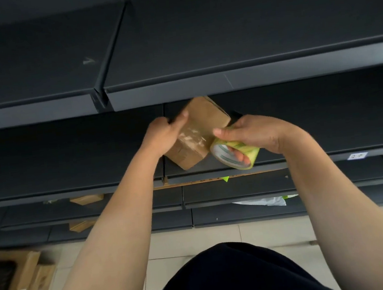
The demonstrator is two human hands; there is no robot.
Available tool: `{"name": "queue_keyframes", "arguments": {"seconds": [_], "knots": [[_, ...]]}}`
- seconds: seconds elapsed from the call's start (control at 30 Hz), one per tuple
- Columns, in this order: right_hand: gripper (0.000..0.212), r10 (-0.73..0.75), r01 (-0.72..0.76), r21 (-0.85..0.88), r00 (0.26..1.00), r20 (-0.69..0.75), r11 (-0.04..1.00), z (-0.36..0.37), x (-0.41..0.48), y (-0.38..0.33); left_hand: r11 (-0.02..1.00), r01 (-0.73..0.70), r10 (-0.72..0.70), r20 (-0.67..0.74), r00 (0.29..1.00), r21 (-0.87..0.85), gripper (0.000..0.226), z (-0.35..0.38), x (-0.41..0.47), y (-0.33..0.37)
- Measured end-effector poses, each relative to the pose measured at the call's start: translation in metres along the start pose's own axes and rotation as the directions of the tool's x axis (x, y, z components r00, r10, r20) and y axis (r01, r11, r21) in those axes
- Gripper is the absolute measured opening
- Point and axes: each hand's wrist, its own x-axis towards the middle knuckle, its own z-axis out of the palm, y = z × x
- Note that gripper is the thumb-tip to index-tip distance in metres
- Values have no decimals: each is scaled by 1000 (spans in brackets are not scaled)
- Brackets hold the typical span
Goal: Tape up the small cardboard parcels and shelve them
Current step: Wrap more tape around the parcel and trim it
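- Tilted small cardboard parcel (pixel 198 132), held above the dark shelf (pixel 326 130), between both hands.
- Left hand (pixel 163 136): fingers wrapped round its left end.
- Right hand (pixel 255 135): fingers hooked through the tape roll (pixel 236 153), thumb on the parcel.
- Probably light and stiff; the taped band looks slick, so grip bare cardboard edges.

The small brown cardboard parcel (pixel 203 122) tilts in the left hand (pixel 163 136), glossy clear tape across it; the yellow-green tape roll (pixel 220 151), in the right hand (pixel 255 133), touches its corner.

Dark metal upper shelf (pixel 221 35) open on top, its front lip just over brown cardboard parcel (pixel 204 120) and yellow-green tape roll (pixel 254 153), middle shelf (pixel 69 157) free either side.
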Motion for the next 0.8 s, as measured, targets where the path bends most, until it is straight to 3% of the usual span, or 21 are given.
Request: {"name": "queue_keyframes", "arguments": {"seconds": [0.1,0.2,0.33,0.4,0.43,0.47,0.53,0.67,0.8], "knots": [[74,75,-81,-130,996,-54,988,0,-2,9,992,73,-74,-1,997,-100,84,-4,4,-18],[70,157,-161,-133,987,-44,978,12,7,15,980,100,-92,56,994,-174,83,-1,7,-22],[66,215,-218,-136,976,-34,967,18,23,11,971,110,-88,112,990,-211,65,-6,12,-17],[64,210,-211,-123,977,-23,970,19,28,9,995,37,-40,-32,999,-93,57,-4,7,-9],[62,203,-203,-119,979,-18,972,20,30,8,999,-13,20,-158,987,44,53,-1,2,-3],[61,199,-199,-117,980,-13,973,20,32,7,975,-51,110,-271,956,215,51,3,-5,4],[59,193,-192,-122,981,-6,974,22,33,6,883,-68,249,-341,907,464,58,14,-21,16],[61,160,-158,-94,987,10,983,24,33,11,903,-34,136,-209,968,427,103,30,-36,26],[65,41,-41,47,999,10,998,24,25,18,931,-67,139,-177,974,358,96,17,-24,26]]}}
